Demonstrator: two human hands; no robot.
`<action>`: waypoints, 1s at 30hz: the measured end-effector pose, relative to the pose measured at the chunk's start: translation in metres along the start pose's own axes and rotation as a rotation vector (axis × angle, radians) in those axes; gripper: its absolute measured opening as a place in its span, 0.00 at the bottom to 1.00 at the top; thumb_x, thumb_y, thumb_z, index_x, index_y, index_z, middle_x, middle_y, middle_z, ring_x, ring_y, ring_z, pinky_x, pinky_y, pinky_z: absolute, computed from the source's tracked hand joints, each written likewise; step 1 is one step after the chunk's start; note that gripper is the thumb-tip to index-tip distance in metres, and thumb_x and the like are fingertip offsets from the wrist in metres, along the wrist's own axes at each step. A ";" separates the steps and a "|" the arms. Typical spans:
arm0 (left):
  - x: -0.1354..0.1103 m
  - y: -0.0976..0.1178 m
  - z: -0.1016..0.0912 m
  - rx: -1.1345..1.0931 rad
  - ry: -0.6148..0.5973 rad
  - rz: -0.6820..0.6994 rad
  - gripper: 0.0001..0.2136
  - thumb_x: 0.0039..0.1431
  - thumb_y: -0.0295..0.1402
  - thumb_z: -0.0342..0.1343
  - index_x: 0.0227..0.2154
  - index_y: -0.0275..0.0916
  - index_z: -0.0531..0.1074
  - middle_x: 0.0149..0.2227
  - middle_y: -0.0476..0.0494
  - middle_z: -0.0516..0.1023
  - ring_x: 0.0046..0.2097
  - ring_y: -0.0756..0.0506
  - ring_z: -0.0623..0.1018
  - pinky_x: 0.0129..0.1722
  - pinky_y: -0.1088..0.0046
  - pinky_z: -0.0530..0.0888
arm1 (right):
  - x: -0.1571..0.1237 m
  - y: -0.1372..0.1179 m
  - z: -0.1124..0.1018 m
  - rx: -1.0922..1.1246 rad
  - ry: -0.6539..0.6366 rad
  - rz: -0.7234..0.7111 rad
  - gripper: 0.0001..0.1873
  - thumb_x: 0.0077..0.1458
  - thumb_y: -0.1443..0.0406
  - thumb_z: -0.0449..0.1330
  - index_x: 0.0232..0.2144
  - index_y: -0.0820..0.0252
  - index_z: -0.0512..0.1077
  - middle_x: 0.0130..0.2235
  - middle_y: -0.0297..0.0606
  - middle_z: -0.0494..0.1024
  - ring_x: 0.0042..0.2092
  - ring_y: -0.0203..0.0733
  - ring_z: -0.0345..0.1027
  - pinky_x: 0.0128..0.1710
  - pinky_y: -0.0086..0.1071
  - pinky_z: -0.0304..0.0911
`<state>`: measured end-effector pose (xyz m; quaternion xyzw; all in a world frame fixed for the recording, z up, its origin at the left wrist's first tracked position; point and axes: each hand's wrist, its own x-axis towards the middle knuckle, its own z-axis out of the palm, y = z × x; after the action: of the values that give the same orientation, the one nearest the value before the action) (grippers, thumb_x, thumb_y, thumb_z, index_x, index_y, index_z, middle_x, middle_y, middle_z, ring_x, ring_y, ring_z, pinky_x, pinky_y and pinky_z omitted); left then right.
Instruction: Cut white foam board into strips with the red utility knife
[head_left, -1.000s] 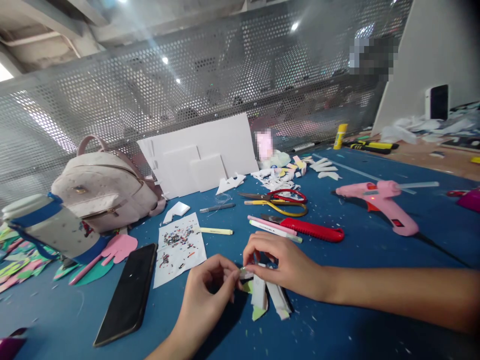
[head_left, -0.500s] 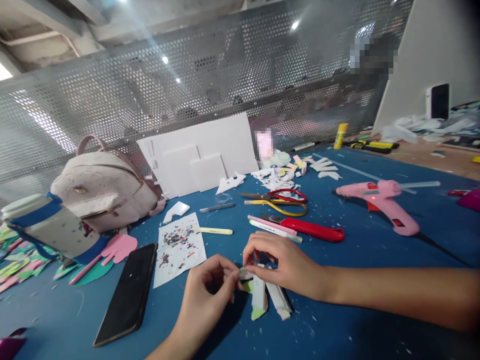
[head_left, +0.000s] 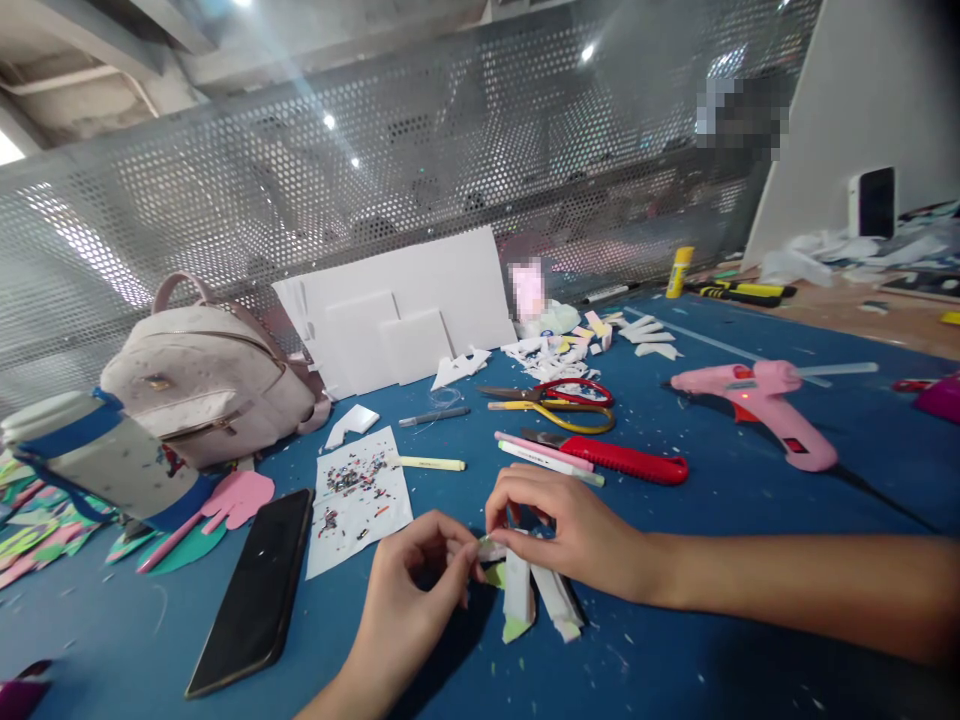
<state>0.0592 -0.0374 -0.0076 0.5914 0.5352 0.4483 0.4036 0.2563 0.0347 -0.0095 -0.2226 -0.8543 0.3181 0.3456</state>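
Note:
My left hand [head_left: 409, 590] and my right hand [head_left: 570, 530] meet low in the middle of the blue table [head_left: 750, 520]. Both pinch a small white-and-green foam piece [head_left: 489, 550] between thumb and fingertips. Under my right hand lie white foam strips with green tips [head_left: 519, 600], partly hidden by the fingers. A black phone [head_left: 259, 585] lies to the left of my left hand.
A paper sheet with coloured scraps [head_left: 360, 495], pens [head_left: 544, 455], a red cutter [head_left: 630, 460], scissors [head_left: 555, 400] and a pink glue gun [head_left: 757, 400] lie beyond my hands. A backpack [head_left: 206, 375], a bottle [head_left: 97, 455] and white foam boards [head_left: 405, 310] stand at the back left.

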 end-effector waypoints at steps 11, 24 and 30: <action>0.000 0.002 0.000 0.004 0.011 0.000 0.13 0.60 0.41 0.61 0.26 0.36 0.75 0.22 0.47 0.77 0.21 0.51 0.72 0.24 0.78 0.67 | -0.001 0.000 0.000 -0.002 0.000 0.011 0.01 0.62 0.68 0.63 0.35 0.58 0.74 0.36 0.32 0.75 0.37 0.37 0.65 0.37 0.29 0.58; 0.002 -0.003 -0.003 0.009 -0.026 -0.002 0.13 0.62 0.41 0.60 0.28 0.36 0.74 0.24 0.45 0.78 0.22 0.51 0.72 0.24 0.77 0.68 | 0.001 0.000 -0.002 0.066 0.109 -0.032 0.05 0.63 0.63 0.61 0.40 0.57 0.72 0.39 0.37 0.76 0.38 0.39 0.67 0.34 0.29 0.60; 0.003 -0.001 -0.004 -0.025 -0.033 0.004 0.11 0.59 0.38 0.61 0.27 0.36 0.74 0.24 0.46 0.78 0.23 0.50 0.73 0.25 0.78 0.68 | -0.005 -0.049 0.001 0.374 -0.009 -0.011 0.26 0.74 0.55 0.45 0.30 0.59 0.73 0.30 0.36 0.76 0.32 0.37 0.71 0.35 0.30 0.66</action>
<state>0.0551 -0.0344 -0.0076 0.5945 0.5218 0.4459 0.4189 0.2507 -0.0024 0.0217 -0.1482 -0.7831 0.4704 0.3788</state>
